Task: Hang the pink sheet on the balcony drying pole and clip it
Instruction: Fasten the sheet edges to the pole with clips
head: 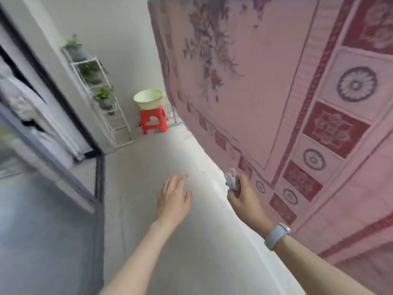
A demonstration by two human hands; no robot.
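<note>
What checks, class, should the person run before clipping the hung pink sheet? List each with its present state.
1. Clip in hand: ok, right hand holds white clips.
2. Pink sheet hung: ok, it drapes down.
3. Drying pole in view: not ok, out of frame.
4. Left hand free: ok, open, holding nothing.
5. Clips already on the sheet: cannot tell.

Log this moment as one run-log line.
sheet: pink sheet hanging | right hand: grips white clips beside sheet | left hand: open, empty | clipping: not yet seen | pole: out of view
</note>
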